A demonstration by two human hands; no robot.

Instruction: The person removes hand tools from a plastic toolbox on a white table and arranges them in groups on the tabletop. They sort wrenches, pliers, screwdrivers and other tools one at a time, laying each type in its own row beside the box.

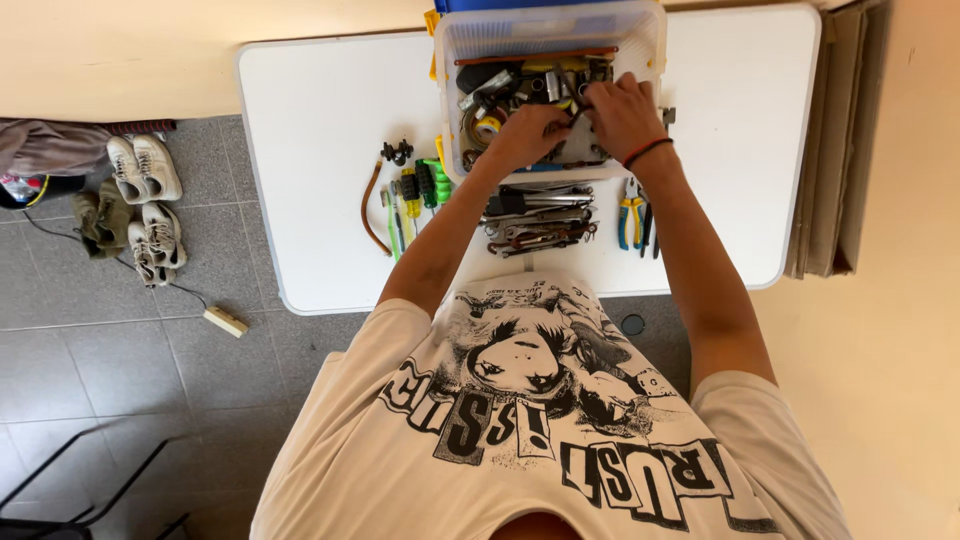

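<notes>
Both my hands reach into a clear plastic bin (455,40) full of mixed tools at the far edge of a white table (310,130). My left hand (530,128) is curled over small metal parts in the bin's middle. My right hand (622,112), with a red and black band on the wrist, has its fingers down among the tools beside it. What either hand grips is hidden by the fingers. A roll of yellow tape (487,126) lies in the bin left of my left hand.
In front of the bin lie a pile of metal wrenches (540,222), green-handled screwdrivers (418,188), a curved brown strap (370,210) and blue and yellow pliers (630,212). Shoes (145,168) sit on the tiled floor at left. Flat cardboard (845,140) leans at right.
</notes>
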